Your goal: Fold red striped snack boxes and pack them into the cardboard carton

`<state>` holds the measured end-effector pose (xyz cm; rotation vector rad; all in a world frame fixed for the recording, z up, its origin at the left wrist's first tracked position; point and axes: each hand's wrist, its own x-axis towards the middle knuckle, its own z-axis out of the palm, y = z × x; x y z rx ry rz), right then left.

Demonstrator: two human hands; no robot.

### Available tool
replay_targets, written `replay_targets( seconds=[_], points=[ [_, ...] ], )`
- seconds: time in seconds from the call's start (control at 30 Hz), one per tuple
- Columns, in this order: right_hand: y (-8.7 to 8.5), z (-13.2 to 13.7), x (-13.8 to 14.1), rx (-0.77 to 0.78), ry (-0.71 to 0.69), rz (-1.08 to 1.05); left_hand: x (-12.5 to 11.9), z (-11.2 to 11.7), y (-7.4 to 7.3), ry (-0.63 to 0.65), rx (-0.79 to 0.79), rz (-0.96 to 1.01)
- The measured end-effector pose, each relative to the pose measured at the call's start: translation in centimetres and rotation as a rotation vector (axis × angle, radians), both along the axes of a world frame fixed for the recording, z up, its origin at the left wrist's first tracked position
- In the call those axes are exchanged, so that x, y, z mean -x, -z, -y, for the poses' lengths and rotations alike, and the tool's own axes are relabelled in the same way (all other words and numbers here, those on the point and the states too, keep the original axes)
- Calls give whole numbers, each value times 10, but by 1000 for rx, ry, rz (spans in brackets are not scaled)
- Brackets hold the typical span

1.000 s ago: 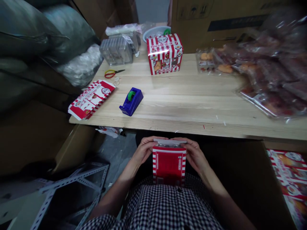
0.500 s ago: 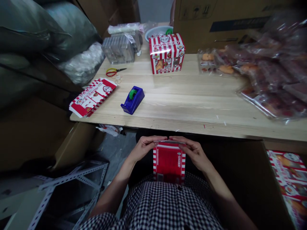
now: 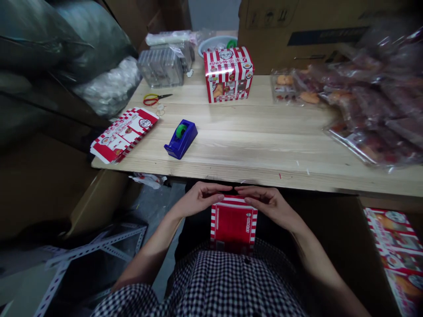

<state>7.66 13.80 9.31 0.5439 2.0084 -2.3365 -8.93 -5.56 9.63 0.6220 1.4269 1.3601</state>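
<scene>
A red paper carton (image 3: 234,224) with white striped sides stands upright in my lap, against the checked shirt. My left hand (image 3: 203,197) grips its upper left corner, thumb on the near top edge and fingers reaching over the far side. At the upper right corner, my right hand (image 3: 267,203) holds it the same way. Both sets of fingertips almost meet above the top edge. The carton's far side and its bottom are hidden from me.
On the table (image 3: 238,149) are a blue tape dispenser (image 3: 181,138), scissors (image 3: 157,98), flat cartons (image 3: 125,134) and an assembled striped box (image 3: 228,75). Clear-wrapped toy food packs (image 3: 366,105) pile up at right. More printed cartons (image 3: 395,255) lie below right.
The pale edge that stood out at the carton's top between my hands has gone down, and a red and white striped band shows there. My hands have spread slightly apart.
</scene>
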Motion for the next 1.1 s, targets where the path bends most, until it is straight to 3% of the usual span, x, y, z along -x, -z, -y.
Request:
replay_targets(
  seconds=[0.27,0.47,0.7,0.9,1.0,1.1],
  points=[
    [9,5,5,67,42,85,3,0,11,8,38,-102],
    [13,-3,10,29,-2,60,-1,-1,16,21,43,-185],
    [13,-8,11,35,-107,62,0,1,6,52,56,-342],
    [14,6,-8,-165,2,12,-12,17,-6,73,-18,-455],
    [14,16,-17,-277,63,-59,-19,24,0,85,-49,-515],
    [12,20,-24,-330,13,-114,-21,27,8,74,-55,-539]
  ],
)
